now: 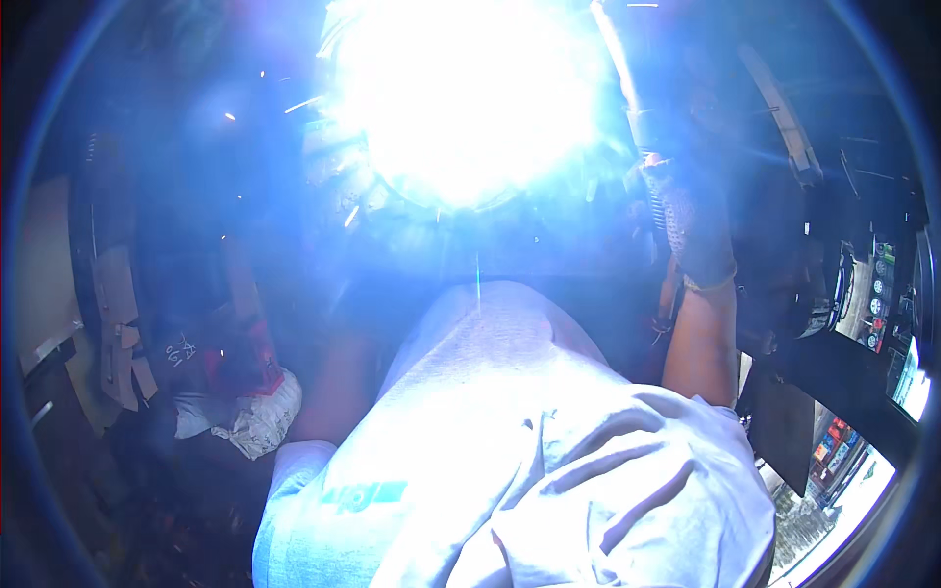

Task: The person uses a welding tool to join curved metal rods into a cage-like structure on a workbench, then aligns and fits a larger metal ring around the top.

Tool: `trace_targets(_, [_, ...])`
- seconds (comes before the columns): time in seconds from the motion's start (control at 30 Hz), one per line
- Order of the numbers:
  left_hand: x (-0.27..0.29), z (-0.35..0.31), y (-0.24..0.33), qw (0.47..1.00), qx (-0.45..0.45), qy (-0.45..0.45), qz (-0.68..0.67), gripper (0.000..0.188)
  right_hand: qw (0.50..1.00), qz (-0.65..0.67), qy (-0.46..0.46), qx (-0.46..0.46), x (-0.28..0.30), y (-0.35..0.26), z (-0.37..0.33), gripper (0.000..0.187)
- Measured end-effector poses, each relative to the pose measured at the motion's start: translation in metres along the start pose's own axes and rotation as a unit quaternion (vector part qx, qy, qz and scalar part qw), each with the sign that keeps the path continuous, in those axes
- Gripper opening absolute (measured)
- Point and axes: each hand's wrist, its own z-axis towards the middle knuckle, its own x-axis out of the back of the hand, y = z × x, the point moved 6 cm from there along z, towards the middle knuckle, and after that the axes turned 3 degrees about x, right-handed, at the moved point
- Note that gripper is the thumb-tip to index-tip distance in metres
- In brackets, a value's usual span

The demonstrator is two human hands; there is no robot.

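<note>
A blinding white-blue welding arc (470,98) fills the upper middle and washes out the workpiece around it. My right hand (691,216), in a knitted work glove, is closed round the handle of a welding torch (637,127). The torch's bright neck slants up and left beside the glare. From the torch's lower end an orange-brown cable (668,294) hangs along my wrist. Of my left arm (338,382) only the dim forearm shows; darkness and haze hide the hand and its fingers.
Sparks fly around the arc. At the left lie a crumpled white bag (263,416) and a red object (250,358), near brownish plates (123,323). A pale bar (779,113) stands at the upper right. Beyond the right side appear dark panels and a sunlit yard (843,480).
</note>
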Motion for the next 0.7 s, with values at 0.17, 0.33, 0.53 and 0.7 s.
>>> trace_targets(0.17, [-0.003, -0.001, -0.001, 1.000, 0.009, 0.002, -0.006, 0.041, 0.917, -0.386, 0.082, 0.052, -0.029, -0.025, 0.001, 0.039])
trace_targets(0.33, [-0.007, 0.001, 0.001, 1.000, -0.003, -0.006, -0.006, 0.040, 0.865, -0.486, 0.095, 0.079, -0.041, -0.035, -0.002, 0.041])
trace_targets(0.53, [-0.009, 0.001, 0.000, 1.000, 0.001, -0.014, 0.004, 0.039, 0.840, -0.527, 0.076, 0.103, -0.050, -0.037, 0.006, 0.043])
trace_targets(0.7, [-0.017, 0.008, 0.000, 0.999, -0.018, -0.032, 0.004, 0.038, 0.844, -0.522, 0.109, 0.058, -0.060, -0.038, 0.000, 0.045])
